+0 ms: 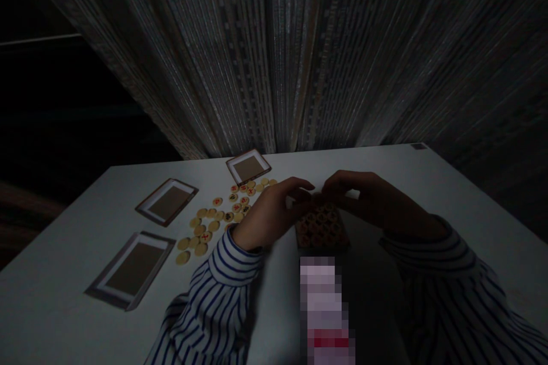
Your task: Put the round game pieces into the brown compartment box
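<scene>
Both my left hand (274,208) and my right hand (371,198) curl half-closed by packed pieces (319,228); I cannot tell their hold; a careless brush could displace some

Three panels (172,202), maybe twenty-six loose discs (199,230)

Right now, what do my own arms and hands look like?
Your left hand and right hand are bare. The left sleeve is long, pale with dark blue stripes, crosswise at the cuff and lengthwise above it. The right sleeve is striped too, though shadow darkens it.
</scene>
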Tool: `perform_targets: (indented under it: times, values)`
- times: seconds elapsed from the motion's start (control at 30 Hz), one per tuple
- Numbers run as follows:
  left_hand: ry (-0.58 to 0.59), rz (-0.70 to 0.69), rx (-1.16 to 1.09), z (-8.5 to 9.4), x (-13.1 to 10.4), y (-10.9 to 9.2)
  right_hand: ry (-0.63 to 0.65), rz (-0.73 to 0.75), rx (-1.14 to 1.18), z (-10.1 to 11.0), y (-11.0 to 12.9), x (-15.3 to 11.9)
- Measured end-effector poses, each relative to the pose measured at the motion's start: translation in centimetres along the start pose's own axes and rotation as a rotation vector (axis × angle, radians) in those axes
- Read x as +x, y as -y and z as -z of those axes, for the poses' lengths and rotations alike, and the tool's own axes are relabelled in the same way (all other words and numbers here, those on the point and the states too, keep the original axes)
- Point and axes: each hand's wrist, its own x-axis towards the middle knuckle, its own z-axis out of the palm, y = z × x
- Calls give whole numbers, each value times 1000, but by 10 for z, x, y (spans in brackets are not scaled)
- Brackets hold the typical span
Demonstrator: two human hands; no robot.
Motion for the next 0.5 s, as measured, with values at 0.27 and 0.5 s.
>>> perform_targets:
  times: [0.27, 0.5]
  values:
    - [-44, 38, -142, 0, 4, 1, -21, 2, -17, -1, 4, -1]
    - [-47, 115, -320, -4, 7, 6, -3, 5, -6, -1, 1, -1]
